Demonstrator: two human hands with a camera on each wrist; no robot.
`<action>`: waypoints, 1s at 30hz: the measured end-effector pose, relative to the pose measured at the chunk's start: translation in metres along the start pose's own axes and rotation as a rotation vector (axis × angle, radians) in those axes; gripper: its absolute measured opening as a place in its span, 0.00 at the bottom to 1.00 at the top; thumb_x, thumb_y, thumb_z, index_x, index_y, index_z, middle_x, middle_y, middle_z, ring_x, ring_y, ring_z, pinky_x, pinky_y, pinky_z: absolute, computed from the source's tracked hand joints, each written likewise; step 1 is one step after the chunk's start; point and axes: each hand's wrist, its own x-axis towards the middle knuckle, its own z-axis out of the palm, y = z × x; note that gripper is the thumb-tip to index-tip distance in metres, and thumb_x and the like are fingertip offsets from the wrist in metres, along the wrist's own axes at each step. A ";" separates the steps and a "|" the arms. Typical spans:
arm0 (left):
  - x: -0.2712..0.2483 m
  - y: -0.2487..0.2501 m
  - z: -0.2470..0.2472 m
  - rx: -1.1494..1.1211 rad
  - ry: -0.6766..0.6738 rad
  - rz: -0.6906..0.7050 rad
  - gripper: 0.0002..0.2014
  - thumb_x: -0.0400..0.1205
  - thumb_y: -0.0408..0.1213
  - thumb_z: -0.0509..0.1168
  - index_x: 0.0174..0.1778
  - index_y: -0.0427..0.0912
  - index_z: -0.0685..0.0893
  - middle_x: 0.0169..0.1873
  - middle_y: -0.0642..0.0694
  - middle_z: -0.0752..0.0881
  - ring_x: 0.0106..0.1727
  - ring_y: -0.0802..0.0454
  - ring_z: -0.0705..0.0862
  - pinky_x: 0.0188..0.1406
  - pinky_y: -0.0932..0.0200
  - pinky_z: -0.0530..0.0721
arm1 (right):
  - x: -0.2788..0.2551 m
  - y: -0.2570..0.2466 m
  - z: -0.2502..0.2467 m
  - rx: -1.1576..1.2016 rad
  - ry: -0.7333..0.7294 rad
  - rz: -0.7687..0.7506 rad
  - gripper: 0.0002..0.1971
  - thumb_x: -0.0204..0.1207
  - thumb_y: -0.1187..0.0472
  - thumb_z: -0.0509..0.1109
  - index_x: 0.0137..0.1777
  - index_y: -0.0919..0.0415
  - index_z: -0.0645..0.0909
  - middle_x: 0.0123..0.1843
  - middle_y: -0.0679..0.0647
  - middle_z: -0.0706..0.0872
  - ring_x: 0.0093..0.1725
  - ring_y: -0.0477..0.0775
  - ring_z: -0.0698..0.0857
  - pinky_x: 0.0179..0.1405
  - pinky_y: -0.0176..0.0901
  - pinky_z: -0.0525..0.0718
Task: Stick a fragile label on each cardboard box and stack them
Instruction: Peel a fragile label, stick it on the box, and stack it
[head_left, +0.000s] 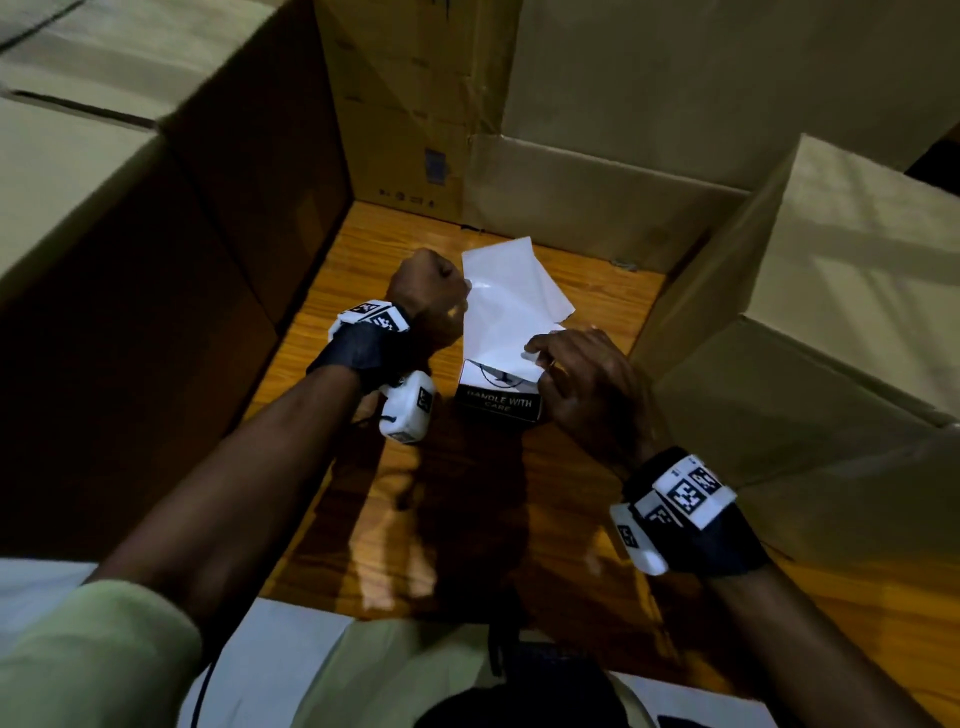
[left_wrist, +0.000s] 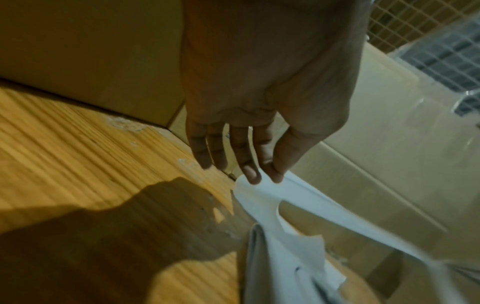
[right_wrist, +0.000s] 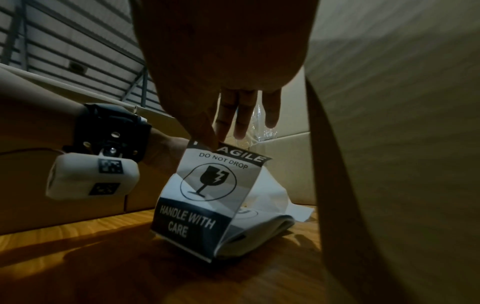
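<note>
Peeling a sticker (right_wrist: 207, 185) off its white paper (head_left: 506, 306) over the table (head_left: 332, 499): left hand (head_left: 428, 291) grip pinching the paper, right hand (head_left: 582, 384) grip pinching the sticker

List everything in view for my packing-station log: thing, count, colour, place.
fragile label: one, black and white, pinched at its top by the right hand, above the table
backing paper: one strip, white, pinched by the left hand, behind the label
cardboard boxes: several, brown, around the table on the left, far and right sides
table: one, orange-brown wood
wrist cameras: two, white, on dark straps
left hand: one
right hand: one
</note>
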 end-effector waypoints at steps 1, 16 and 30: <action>0.000 0.001 0.000 0.014 0.018 0.004 0.21 0.77 0.38 0.70 0.15 0.42 0.79 0.28 0.43 0.88 0.42 0.35 0.89 0.52 0.45 0.88 | -0.003 0.000 -0.001 -0.008 -0.002 0.000 0.13 0.73 0.71 0.70 0.56 0.61 0.86 0.53 0.54 0.90 0.54 0.57 0.86 0.62 0.55 0.81; 0.005 0.001 0.004 0.099 0.113 0.025 0.14 0.78 0.52 0.65 0.35 0.47 0.87 0.39 0.44 0.89 0.50 0.41 0.87 0.50 0.51 0.87 | -0.058 -0.020 -0.033 0.008 -0.040 0.071 0.07 0.70 0.62 0.72 0.45 0.59 0.90 0.43 0.52 0.88 0.52 0.60 0.86 0.35 0.53 0.85; -0.111 -0.005 0.005 -0.165 -0.367 0.067 0.21 0.82 0.46 0.72 0.35 0.29 0.89 0.28 0.35 0.85 0.24 0.52 0.78 0.24 0.65 0.72 | -0.045 -0.024 -0.034 0.106 0.100 0.125 0.05 0.75 0.63 0.72 0.44 0.63 0.88 0.40 0.56 0.87 0.41 0.59 0.85 0.32 0.56 0.83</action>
